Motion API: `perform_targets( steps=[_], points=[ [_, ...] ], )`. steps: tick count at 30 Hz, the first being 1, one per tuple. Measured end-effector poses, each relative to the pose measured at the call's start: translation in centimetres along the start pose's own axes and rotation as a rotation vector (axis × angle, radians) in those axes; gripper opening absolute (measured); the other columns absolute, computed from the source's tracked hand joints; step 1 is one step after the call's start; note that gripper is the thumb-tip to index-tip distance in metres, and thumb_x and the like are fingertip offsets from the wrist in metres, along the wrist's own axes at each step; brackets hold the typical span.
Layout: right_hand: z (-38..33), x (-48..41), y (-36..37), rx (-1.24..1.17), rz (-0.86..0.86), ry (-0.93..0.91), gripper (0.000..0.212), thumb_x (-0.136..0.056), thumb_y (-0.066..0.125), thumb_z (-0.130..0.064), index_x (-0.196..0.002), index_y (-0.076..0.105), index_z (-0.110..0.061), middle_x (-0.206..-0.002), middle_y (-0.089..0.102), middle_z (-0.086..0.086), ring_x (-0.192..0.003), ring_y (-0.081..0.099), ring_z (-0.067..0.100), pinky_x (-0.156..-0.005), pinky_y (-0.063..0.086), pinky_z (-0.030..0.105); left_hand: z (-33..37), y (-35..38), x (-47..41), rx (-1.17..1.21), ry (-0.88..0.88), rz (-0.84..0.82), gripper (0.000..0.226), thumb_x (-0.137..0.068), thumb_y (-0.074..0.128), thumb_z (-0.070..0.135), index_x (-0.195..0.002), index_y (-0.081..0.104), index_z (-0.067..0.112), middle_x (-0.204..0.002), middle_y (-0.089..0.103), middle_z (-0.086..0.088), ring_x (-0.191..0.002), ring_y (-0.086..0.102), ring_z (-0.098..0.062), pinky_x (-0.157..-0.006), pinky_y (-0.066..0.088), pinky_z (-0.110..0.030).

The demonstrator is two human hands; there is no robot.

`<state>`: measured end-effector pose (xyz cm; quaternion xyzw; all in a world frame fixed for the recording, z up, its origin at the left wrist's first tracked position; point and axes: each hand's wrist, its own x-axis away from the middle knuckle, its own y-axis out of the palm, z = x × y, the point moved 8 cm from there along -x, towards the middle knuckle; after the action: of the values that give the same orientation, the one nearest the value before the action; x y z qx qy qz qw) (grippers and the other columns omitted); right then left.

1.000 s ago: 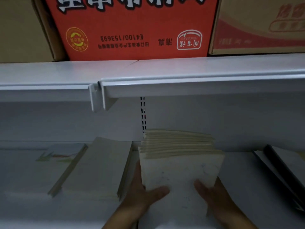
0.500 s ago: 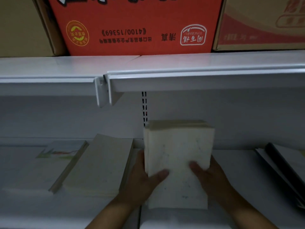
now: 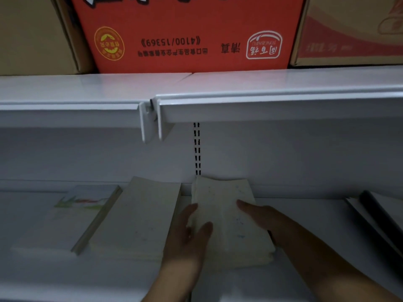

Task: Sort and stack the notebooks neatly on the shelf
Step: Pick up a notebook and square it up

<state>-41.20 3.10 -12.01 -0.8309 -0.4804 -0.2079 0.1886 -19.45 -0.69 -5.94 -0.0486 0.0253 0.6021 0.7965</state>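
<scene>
— How many cartons are up at 12 o'clock?
— Three, side by side on the upper shelf (image 3: 272, 88): a plain brown carton (image 3: 32, 33), a red carton (image 3: 187, 22) with its print upside down, and a brown carton with a red band (image 3: 353, 29).
— And the notebooks below?
— Four piles on the lower shelf (image 3: 316, 210). Take the held one as the dial's centre. An illustrated pile (image 3: 85, 212) lies farther out at 9 o'clock and a plain pale pile (image 3: 135, 216) just beside at 9. The held stack (image 3: 226, 236) itself lies flat, its far end at the back wall under the slotted upright (image 3: 197, 149). A dark-spined pile (image 3: 379, 214) sits well apart at 3 o'clock, cut by the frame.
— Hands?
— Two. The left hand (image 3: 187, 238) grips the held stack's left edge, thumb on the cover and fingers down the side. The right hand (image 3: 268, 219) holds its right side, thumb across the cover, with its fingers hidden past the edge.
</scene>
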Motion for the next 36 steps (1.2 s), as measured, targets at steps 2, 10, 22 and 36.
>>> perform_targets(
  steps=[2,10,22,36],
  points=[
    [0.1,-0.3,0.6,-0.034,-0.003,0.010,0.062,-0.070,0.075,-0.047,-0.108,0.066,0.000,-0.097,0.070,0.017,-0.083,0.069,0.029,-0.072,0.057,0.038,2.9,0.0,2.0,-0.120,0.313,-0.046,0.014,-0.061,0.061,0.038,-0.073,0.063,0.031,-0.082,0.065,0.017,-0.076,0.062,0.003,-0.068,0.048,-0.010],
    [-0.5,-0.5,2.4,0.009,0.007,-0.002,0.066,-0.074,0.070,-0.050,-0.117,0.060,-0.001,-0.106,0.066,0.016,-0.088,0.065,0.029,-0.069,0.054,0.033,-2.8,5.3,4.8,-0.657,0.369,-0.584,0.037,-0.077,0.046,0.045,-0.105,0.066,0.031,-0.118,0.062,0.016,-0.116,0.050,0.003,-0.102,0.035,-0.012],
    [-0.1,-0.1,2.9,-0.012,0.024,0.031,0.076,-0.065,0.074,-0.057,-0.116,0.060,-0.002,-0.111,0.066,0.018,-0.095,0.067,0.032,-0.089,0.053,0.049,-3.8,4.2,4.6,-0.677,0.434,-0.484,0.040,-0.080,0.043,0.042,-0.116,0.061,0.039,-0.129,0.055,0.021,-0.123,0.044,0.004,-0.101,0.023,0.000],
    [-2.0,0.3,2.2,-0.072,0.075,-0.124,0.058,-0.069,0.074,-0.048,-0.107,0.067,-0.005,-0.102,0.071,0.013,-0.093,0.068,0.029,-0.091,0.053,0.047,-4.0,2.5,3.9,-0.663,0.535,-0.280,0.027,-0.062,0.051,0.032,-0.089,0.057,0.035,-0.076,0.067,0.018,-0.072,0.059,0.002,-0.066,0.045,-0.005]
  ],
)
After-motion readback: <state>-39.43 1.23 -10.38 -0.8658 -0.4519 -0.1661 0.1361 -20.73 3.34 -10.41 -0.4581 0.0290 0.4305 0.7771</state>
